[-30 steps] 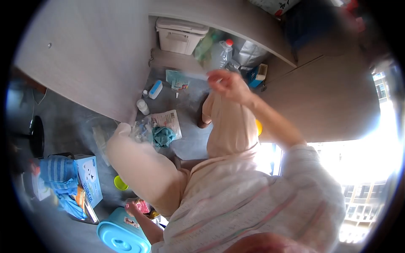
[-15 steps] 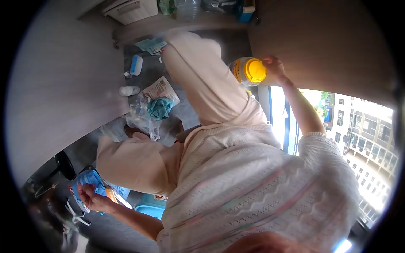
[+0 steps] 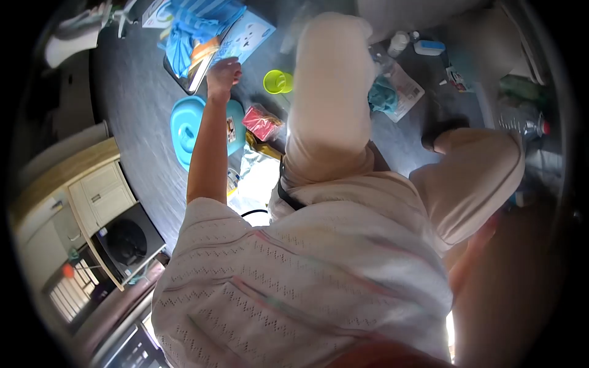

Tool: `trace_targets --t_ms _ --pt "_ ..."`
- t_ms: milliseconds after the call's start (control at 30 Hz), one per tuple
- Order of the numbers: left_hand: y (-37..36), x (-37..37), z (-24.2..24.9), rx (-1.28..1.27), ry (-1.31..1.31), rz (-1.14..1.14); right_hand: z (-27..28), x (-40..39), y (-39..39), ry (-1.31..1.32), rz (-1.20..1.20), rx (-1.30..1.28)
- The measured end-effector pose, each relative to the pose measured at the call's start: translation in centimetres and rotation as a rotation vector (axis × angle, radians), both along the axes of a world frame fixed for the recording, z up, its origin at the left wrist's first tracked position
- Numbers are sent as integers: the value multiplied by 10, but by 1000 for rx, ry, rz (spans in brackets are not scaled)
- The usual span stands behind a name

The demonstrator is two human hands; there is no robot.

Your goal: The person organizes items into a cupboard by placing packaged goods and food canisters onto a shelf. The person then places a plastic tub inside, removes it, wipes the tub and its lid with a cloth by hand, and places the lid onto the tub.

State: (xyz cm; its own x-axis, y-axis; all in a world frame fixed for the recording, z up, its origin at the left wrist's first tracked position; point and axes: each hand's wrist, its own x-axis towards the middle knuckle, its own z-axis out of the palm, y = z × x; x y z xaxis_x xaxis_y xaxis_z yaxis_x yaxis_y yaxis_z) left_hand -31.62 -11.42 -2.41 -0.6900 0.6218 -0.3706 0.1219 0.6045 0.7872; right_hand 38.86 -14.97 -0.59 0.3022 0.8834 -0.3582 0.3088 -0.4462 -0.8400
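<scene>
Where the upper left of the frame is crowded, a blue-and-white box (image 3: pixel 250 38) printed with a bear face lies tilted, with blue cloth (image 3: pixel 205 18) beside its upper edge. The left hand (image 3: pixel 219 80) is at the box's lower corner, its fingers (image 3: pixel 235 72) curled loosely towards the palm, neither spread nor pressed flat; whether they touch the cardboard or pinch anything cannot be told. A dark-edged flat item (image 3: pixel 196 80) lies just beside that hand, and a light-blue tub (image 3: pixel 235 113) with its lid (image 3: pixel 186 132) is below it, partly behind the forearm. A lime-green cup (image 3: pixel 277 82) and a red packet (image 3: pixel 262 122) lie to the right of the hand.

The box would probably handle as stiff and fairly light, though its contents are hidden; its smooth print may slip a little, and its thin walls could dent if squeezed at the middle. Opposite edges near the corners look the surest hold.

At the right of the frame, the right hand (image 3: pixel 485 228) is a blur below the bent knee (image 3: pixel 506 144), and neither its finger spread nor anything held can be made out.
</scene>
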Motion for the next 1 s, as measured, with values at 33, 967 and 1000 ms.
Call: trace_targets --t_ms 33,967,1000 --pt "-26 -18 -29 -78 -112 78 6 -8 9 47 9 21" --pt "-212 -21 -304 178 -1217 354 112 -76 139 -763 152 -174" --pt "-217 -27 -324 70 -1225 484 104 -57 136 -781 252 -101"
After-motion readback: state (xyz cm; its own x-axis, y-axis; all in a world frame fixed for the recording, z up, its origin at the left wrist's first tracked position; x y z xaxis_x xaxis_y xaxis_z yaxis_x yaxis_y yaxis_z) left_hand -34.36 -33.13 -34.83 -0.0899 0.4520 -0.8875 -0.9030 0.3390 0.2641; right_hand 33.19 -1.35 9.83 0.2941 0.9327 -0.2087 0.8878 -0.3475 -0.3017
